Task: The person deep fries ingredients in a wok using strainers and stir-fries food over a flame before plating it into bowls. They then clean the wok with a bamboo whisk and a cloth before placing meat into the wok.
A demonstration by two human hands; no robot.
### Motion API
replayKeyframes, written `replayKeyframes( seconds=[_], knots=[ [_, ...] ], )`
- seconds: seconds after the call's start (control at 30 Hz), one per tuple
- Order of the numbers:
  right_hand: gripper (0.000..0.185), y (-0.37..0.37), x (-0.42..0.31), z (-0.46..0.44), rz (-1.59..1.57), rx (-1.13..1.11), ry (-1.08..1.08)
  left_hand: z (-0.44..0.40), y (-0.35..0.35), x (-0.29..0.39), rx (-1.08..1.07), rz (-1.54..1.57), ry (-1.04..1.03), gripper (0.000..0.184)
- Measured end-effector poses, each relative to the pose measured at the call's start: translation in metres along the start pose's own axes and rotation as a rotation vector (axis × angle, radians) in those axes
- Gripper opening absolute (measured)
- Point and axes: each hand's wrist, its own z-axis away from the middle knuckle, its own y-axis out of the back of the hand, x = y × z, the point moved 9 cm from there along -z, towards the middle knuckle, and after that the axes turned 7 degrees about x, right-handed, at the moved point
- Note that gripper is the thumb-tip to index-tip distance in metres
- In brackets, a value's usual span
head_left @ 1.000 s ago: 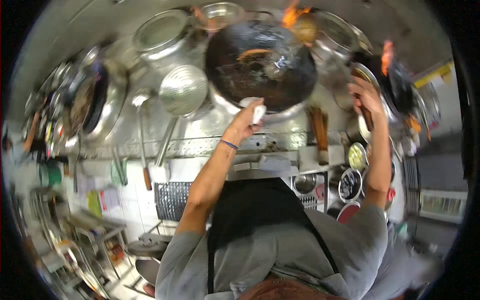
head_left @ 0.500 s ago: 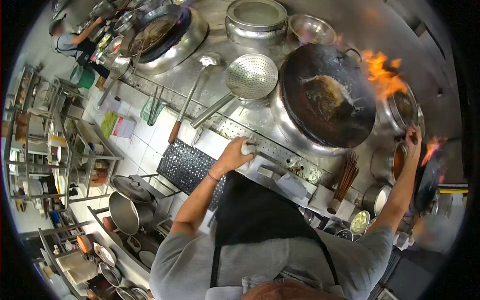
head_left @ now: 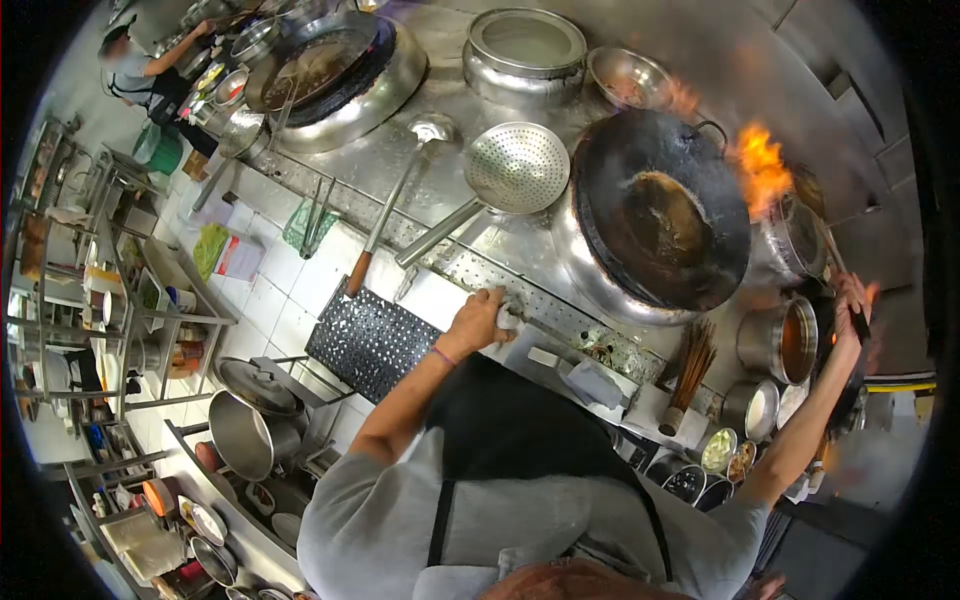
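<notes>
My left hand [head_left: 472, 324] is closed around a bunched white cloth [head_left: 509, 314] at the stove's front edge. On the far right, my right hand [head_left: 851, 298] wraps round the handle of a long-handled utensil [head_left: 833, 250]. Its shaft runs up toward a round metal pot [head_left: 798, 236] beside tall orange flames [head_left: 760, 165]; the utensil's head cannot be made out. Between my hands, a blackened wok [head_left: 650, 215] sits on its steel burner ring, with browned liquid in the bottom. A perforated skimmer [head_left: 517, 167] and a wooden-handled ladle [head_left: 400, 195] lie left of the wok.
Behind are a wide steel pot [head_left: 525, 45] and a metal bowl [head_left: 630, 80]. A pot of reddish liquid [head_left: 780, 340], a bundle of thin sticks [head_left: 688, 375] and ingredient containers [head_left: 718, 450] line the right front. Another person [head_left: 150, 75] stands at the far left.
My right hand has moved down and to the right, the utensil's shaft now showing above it. My left hand stays on the cloth. The view has shifted slightly, and the flames have changed shape.
</notes>
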Motion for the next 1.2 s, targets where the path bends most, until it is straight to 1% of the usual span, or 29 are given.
replayKeyframes(
  seconds=[0.03,0.07,0.1,0.17,0.2,0.23,0.33,0.4,0.47,0.5,0.53,0.57,0.63,0.67,0.7,0.73,0.8,0.83,0.87,0.93,0.97,1.0,1.03,1.07,1.1,1.13,1.17,1.2],
  knots=[
    [0.055,-0.002,0.02,0.007,-0.033,0.007,-0.035,0.002,0.013,0.012,0.025,0.012,-0.048,0.087],
    [0.058,-0.012,0.072,0.014,-0.097,0.054,-0.018,0.002,0.024,0.021,0.052,0.022,-0.096,0.09],
    [0.058,-0.017,0.112,0.019,-0.075,0.048,-0.026,0.002,0.038,0.03,0.164,0.011,-0.178,0.08],
    [0.057,-0.011,0.169,0.027,-0.132,0.035,0.02,-0.01,0.049,0.048,-0.021,0.385,-0.12,0.067],
    [0.056,0.007,0.185,0.033,-0.209,0.03,0.092,-0.012,0.052,0.073,-0.142,0.577,-0.104,0.061],
    [0.055,0.03,0.208,0.029,-0.189,0.047,0.017,-0.011,0.058,0.107,-0.236,0.753,-0.113,0.043],
    [0.053,0.059,0.288,0.026,-0.23,0.08,-0.034,-0.013,-0.002,0.194,-0.683,1.143,-0.057,0.041],
    [0.053,0.068,0.335,0.018,-0.206,0.106,-0.058,-0.017,-0.041,0.246,-0.832,1.248,0.096,0.047],
    [0.045,0.104,0.351,0.008,-0.14,0.156,-0.058,-0.023,-0.081,0.281,-0.965,1.398,0.494,0.054],
    [0.04,0.112,0.355,0.008,0.168,0.203,0.17,-0.035,-0.086,0.297,-0.965,1.478,0.494,0.055],
    [0.039,0.114,0.36,0.019,0.475,0.245,0.396,-0.045,-0.089,0.309,-0.964,1.56,0.497,0.056],
    [0.044,0.12,0.352,0.036,0.694,0.382,0.594,-0.054,-0.088,0.314,-0.962,1.64,0.5,0.057],
    [0.045,0.179,0.304,0.067,1.541,0.753,0.846,-0.067,-0.08,0.312,-0.9,1.672,0.49,0.054],
    [0.05,0.207,0.285,0.083,1.954,1.02,0.927,-0.07,-0.073,0.309,-0.873,1.684,0.487,0.052],
    [0.059,0.221,0.288,0.09,2.223,1.163,0.858,-0.068,-0.064,0.302,-0.836,1.728,0.561,0.043],
    [0.07,0.233,0.292,0.096,2.487,1.311,0.768,-0.069,-0.058,0.295,-0.794,1.782,0.596,0.039],
    [0.087,0.269,0.299,0.1,2.651,1.331,0.372,-0.073,-0.042,0.275,-0.689,1.897,0.666,0.032],
    [0.095,0.277,0.3,0.1,2.619,1.354,0.24,-0.076,-0.029,0.258,-0.634,1.844,0.702,0.027],
    [0.095,0.286,0.295,0.096,2.583,1.281,0.305,-0.086,-0.038,0.243,-0.634,1.857,0.661,0.026],
    [0.095,0.325,0.262,0.099,2.495,1.157,0.408,-0.093,-0.035,0.222,-0.708,1.986,0.653,0.024],
    [0.08,0.324,0.247,0.103,2.29,1.149,0.393,-0.089,-0.025,0.218,-0.789,2.084,0.64,0.022],
    [0.056,0.306,0.25,0.109,1.873,1.126,0.213,-0.085,-0.02,0.216,-0.805,2.044,0.644,0.023],
    [0.035,0.301,0.238,0.118,1.474,1.06,0.388,-0.077,-0.014,0.211,-0.805,2.012,0.657,0.023],
    [0.03,0.256,0.248,0.128,1.218,0.904,0.508,-0.069,-0.007,0.196,-0.774,1.983,0.677,0.024],
    [0.031,0.245,0.234,0.13,1.101,0.881,0.506,-0.067,-0.002,0.198,-0.772,2.018,0.59,0.025],
    [0.033,0.232,0.219,0.133,0.983,0.859,0.505,-0.049,0.025,0.195,-0.684,1.861,0.645,0.025],
    [0.034,0.203,0.22,0.118,0.887,0.781,0.542,-0.061,0.011,0.195,-0.614,2.028,0.368,0.018],
    [0.034,0.186,0.202,0.096,0.969,0.698,0.547,-0.049,0.044,0.204,-0.589,2.204,0.211,0.014]
  ],
)
